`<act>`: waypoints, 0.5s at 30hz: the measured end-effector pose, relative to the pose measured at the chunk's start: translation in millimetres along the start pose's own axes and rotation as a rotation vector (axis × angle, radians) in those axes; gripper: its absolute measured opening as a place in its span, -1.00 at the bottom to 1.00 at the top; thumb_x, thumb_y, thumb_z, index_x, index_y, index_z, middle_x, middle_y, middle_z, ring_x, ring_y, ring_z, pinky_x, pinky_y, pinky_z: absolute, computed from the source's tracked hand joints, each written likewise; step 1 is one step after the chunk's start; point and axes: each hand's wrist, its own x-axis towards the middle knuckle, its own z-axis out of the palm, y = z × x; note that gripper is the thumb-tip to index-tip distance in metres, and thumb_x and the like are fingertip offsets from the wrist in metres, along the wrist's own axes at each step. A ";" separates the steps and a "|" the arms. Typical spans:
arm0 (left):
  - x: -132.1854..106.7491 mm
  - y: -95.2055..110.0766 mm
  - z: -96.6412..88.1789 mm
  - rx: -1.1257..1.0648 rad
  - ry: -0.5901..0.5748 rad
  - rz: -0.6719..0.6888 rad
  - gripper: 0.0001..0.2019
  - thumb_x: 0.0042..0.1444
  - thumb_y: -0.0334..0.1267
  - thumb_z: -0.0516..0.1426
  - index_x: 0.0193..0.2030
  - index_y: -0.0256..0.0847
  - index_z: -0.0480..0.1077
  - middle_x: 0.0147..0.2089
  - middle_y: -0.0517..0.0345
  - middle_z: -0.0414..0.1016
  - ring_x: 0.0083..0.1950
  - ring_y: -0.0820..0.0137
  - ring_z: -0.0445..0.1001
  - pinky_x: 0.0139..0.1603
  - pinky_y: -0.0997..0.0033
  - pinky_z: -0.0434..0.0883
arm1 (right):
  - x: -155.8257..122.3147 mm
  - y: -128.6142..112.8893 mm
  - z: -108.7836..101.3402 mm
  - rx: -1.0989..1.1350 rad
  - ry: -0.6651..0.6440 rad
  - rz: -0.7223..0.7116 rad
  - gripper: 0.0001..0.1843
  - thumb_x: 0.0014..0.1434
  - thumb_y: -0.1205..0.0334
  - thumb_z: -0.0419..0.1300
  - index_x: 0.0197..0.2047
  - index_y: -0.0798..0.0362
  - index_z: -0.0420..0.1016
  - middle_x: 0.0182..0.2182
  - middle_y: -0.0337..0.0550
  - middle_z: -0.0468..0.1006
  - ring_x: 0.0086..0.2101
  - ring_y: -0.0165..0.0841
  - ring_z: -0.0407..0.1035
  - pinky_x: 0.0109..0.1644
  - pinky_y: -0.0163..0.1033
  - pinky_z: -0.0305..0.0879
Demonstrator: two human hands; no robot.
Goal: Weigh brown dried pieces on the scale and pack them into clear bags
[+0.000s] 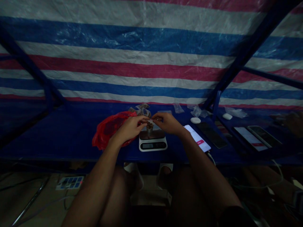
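Above a white digital scale [153, 146], my left hand [132, 126] and my right hand [169, 123] face each other. The fingers of both are pinched at what looks like a small clear plastic bag [150, 120], dim and partly covered by the fingers. Just below it, a small pale cup-like holder [149, 129] with brown bits at its top stands on the scale's dark plate. The scale's display is lit, but its digits are too dim to read. A red plastic bag [104, 134] lies crumpled beside my left hand and forearm.
Filled clear bags [143, 108] lie behind the scale, and more clear bags [178, 108] at the back right. A lit phone [197, 138], a dark phone [211, 135] and a white oval case [195, 120] are to the right. Blue metal bars [214, 104] frame the table; another person's arm [294, 121] shows far right.
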 end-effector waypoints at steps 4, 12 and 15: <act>-2.0 -0.9 -0.8 -0.010 -0.015 -0.007 -0.62 0.24 -0.33 0.15 0.19 -0.13 0.48 0.10 0.07 0.64 0.09 0.25 0.62 0.13 0.25 0.53 | 1.4 0.1 4.8 0.027 -0.025 -0.046 -0.64 0.22 0.52 0.12 0.01 0.11 0.59 -0.09 -0.04 0.69 -0.10 -0.28 0.56 0.00 -0.20 0.40; -2.6 2.1 0.8 -0.085 -0.032 -0.052 -0.56 0.13 -0.33 0.26 0.17 -0.12 0.44 0.08 0.06 0.65 0.11 0.23 0.62 0.17 0.22 0.52 | -0.6 -5.8 2.8 0.135 -0.033 -0.056 -0.60 0.20 0.57 0.08 0.02 0.11 0.54 -0.08 -0.04 0.69 -0.06 -0.30 0.58 0.03 -0.19 0.43; -1.5 1.2 1.4 -0.089 -0.030 -0.053 -0.60 0.14 -0.34 0.25 0.15 -0.14 0.44 0.07 0.06 0.66 0.09 0.24 0.63 0.18 0.22 0.51 | -0.5 -5.7 2.9 0.152 -0.048 -0.043 -0.60 0.21 0.56 0.08 0.05 0.12 0.53 -0.11 -0.04 0.70 -0.10 -0.30 0.59 0.02 -0.18 0.44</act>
